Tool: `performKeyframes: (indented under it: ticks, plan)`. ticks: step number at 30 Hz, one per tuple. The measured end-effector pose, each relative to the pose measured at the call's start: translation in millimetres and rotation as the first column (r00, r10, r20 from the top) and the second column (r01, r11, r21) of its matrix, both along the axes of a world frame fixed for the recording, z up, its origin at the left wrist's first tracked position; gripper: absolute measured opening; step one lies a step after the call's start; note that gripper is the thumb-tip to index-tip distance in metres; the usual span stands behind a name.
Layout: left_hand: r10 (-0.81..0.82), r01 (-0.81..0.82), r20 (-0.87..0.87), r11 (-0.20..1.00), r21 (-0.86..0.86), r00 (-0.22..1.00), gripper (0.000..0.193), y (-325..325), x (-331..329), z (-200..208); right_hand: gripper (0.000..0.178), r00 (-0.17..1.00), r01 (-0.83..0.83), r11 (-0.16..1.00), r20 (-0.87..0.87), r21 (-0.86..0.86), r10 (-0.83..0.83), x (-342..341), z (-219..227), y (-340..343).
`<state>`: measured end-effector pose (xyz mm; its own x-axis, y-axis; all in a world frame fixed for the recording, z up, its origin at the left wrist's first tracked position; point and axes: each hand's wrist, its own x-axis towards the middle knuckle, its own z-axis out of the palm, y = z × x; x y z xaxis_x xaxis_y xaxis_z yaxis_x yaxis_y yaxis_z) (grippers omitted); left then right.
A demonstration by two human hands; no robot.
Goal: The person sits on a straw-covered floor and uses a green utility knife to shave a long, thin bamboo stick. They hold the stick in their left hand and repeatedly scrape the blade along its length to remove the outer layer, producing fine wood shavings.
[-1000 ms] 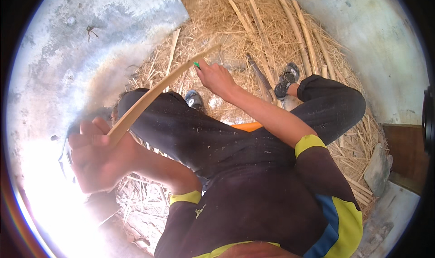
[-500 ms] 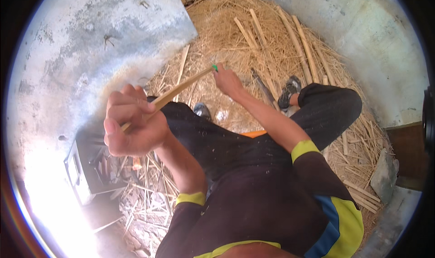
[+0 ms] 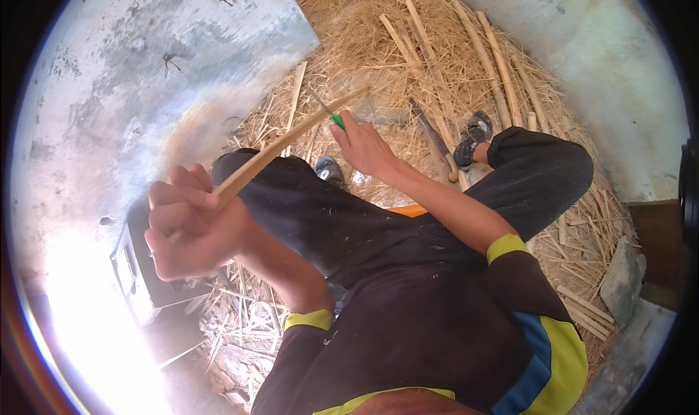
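My left hand (image 3: 195, 224) is closed around the near end of a long pale bamboo strip (image 3: 280, 145), raised over my left thigh. The strip slants up and away to the right, its far end tapering above the shavings. My right hand (image 3: 366, 149) grips a small knife (image 3: 337, 120) by its green handle. The knife's thin blade points up and left, crossing the strip past its middle; whether the edge touches the wood I cannot tell. The fingers of my right hand are partly hidden behind its back.
Bamboo shavings (image 3: 349, 14) cover the floor. Split bamboo poles (image 3: 502, 73) lie at the far right. A long dark-bladed tool (image 3: 429, 131) rests beside my right shoe. Left stands a dark box (image 3: 164, 280); right, a grey stone (image 3: 621, 280). Pale walls (image 3: 175, 44) curve around.
My left hand has drawn down and left with the bamboo strip. My right hand has shifted slightly, and the knife's blade and the strip's far end now show beyond it.
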<state>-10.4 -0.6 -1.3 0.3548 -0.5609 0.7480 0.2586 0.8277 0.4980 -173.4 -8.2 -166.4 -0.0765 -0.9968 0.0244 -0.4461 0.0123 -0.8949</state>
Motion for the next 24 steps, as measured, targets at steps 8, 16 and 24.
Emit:
performKeyframes:
  ticks: [8, 16, 24]
  plan:
    - [-0.040, 0.131, 0.408, 0.972, -0.196, 0.912, 0.038, 0.1, 25.5, -15.1, 0.022, 0.969, -0.027, 0.956, -0.242, -0.292, -0.046, 18.1, 32.2, 43.5]
    - [0.199, -0.119, 0.537, 0.976, -0.181, 0.820, 0.037, 9.5, 13.4, 1.0, 0.024, 0.894, 0.109, 0.984, -0.418, -0.142, -0.159, -0.4, 4.5, 36.6]
    - [-0.088, 0.139, 0.284, 0.977, -0.164, 0.955, 0.030, -0.2, 20.3, -19.7, 0.025, 0.929, 0.125, 0.982, -0.332, -0.143, -0.166, 8.5, 5.0, 35.6]
